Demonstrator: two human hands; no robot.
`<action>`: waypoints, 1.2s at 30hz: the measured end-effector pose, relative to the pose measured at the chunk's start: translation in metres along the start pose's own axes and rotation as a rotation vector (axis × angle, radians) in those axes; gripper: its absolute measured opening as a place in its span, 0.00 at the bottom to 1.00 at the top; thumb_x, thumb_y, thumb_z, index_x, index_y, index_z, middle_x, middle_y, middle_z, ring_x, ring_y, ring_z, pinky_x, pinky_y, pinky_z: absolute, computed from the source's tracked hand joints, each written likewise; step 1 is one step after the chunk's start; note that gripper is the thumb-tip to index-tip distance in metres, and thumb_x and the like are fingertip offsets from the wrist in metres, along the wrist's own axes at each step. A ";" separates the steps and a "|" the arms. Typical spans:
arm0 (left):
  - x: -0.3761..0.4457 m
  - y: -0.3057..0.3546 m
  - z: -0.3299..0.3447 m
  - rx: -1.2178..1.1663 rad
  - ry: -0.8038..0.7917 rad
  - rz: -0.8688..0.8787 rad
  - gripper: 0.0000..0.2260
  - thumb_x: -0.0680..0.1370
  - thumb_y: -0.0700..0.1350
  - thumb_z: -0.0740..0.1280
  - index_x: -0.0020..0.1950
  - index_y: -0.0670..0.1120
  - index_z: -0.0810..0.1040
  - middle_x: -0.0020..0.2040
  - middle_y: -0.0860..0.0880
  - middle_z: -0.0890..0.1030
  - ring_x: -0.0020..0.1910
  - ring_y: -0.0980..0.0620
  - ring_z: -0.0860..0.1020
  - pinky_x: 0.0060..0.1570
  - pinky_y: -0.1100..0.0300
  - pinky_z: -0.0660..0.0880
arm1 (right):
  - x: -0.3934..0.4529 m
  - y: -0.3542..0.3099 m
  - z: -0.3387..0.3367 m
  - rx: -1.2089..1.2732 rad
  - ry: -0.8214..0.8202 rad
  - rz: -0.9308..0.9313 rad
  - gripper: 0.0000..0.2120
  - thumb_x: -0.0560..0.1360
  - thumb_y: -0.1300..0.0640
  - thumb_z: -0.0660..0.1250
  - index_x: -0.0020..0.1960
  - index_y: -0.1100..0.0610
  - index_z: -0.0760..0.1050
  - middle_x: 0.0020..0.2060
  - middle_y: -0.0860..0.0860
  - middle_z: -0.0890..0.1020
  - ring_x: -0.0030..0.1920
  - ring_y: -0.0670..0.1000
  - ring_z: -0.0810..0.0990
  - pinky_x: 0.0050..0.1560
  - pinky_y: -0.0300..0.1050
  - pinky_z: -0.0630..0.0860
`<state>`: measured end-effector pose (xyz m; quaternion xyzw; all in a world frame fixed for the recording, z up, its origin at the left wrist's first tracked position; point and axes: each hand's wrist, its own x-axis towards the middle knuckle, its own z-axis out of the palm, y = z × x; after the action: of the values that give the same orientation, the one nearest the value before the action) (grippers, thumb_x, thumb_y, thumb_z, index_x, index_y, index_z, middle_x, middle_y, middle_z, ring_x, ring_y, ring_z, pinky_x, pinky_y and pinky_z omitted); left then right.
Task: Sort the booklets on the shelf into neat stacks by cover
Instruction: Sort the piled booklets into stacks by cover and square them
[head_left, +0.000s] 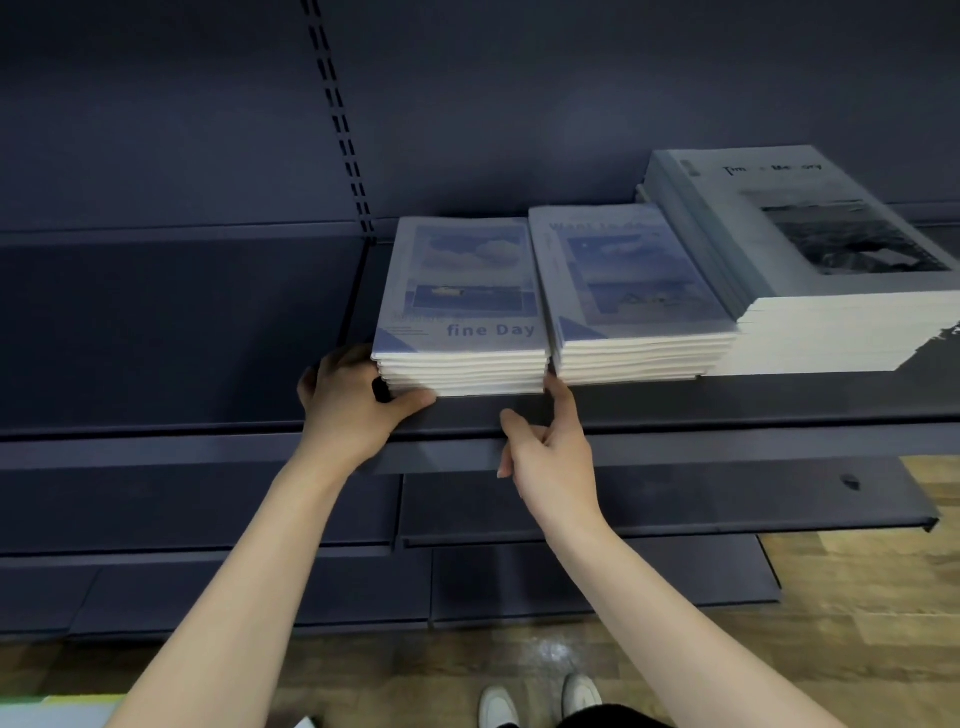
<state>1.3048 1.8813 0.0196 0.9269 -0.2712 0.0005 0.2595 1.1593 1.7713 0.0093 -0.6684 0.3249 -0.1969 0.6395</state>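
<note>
Head view: we observe the left hand (347, 400) curled round the front left corner of the "fine Day" booklet stack (462, 312), thumb under its front edge. The right hand (545, 447) touches the stack's front right corner with one raised finger, other fingers loosely bent. Right of that hand, a second blue-cover stack (634, 291) sits touching the first; beyond it, a taller grey-cover stack (810, 280), all on the dark shelf (208, 332).

— Where does the view sit?
— On the person's head, a single wide-angle view, facing forward and tilted down at the dark shelf (208, 332).
— How near?
— Close: both forearms reach in from the bottom edge, and the wooden floor (857, 597) and pale shoes (540, 699) show directly below.
— Any second view?
— None; nothing is shared.
</note>
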 end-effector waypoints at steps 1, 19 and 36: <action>0.000 0.000 0.000 -0.005 -0.002 0.004 0.23 0.70 0.59 0.69 0.62 0.53 0.75 0.62 0.52 0.74 0.66 0.47 0.65 0.69 0.46 0.54 | 0.000 0.000 0.000 0.006 0.002 -0.008 0.28 0.78 0.57 0.60 0.75 0.49 0.53 0.23 0.48 0.75 0.27 0.40 0.75 0.36 0.26 0.70; -0.002 -0.003 0.001 0.093 0.058 0.056 0.22 0.71 0.59 0.68 0.63 0.52 0.76 0.61 0.51 0.76 0.65 0.46 0.67 0.67 0.48 0.55 | 0.008 0.003 -0.012 -0.647 0.247 -0.219 0.18 0.80 0.53 0.56 0.69 0.53 0.68 0.35 0.53 0.81 0.38 0.56 0.80 0.33 0.44 0.68; -0.002 -0.005 0.001 0.020 0.056 0.076 0.21 0.71 0.57 0.69 0.61 0.50 0.77 0.62 0.51 0.76 0.65 0.46 0.66 0.67 0.50 0.55 | 0.041 0.023 -0.021 -0.812 0.423 -0.615 0.08 0.71 0.55 0.65 0.35 0.57 0.77 0.19 0.50 0.72 0.18 0.54 0.70 0.22 0.38 0.62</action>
<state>1.3057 1.8856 0.0162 0.9181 -0.2988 0.0389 0.2576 1.1706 1.7286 -0.0175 -0.8715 0.2858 -0.3633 0.1640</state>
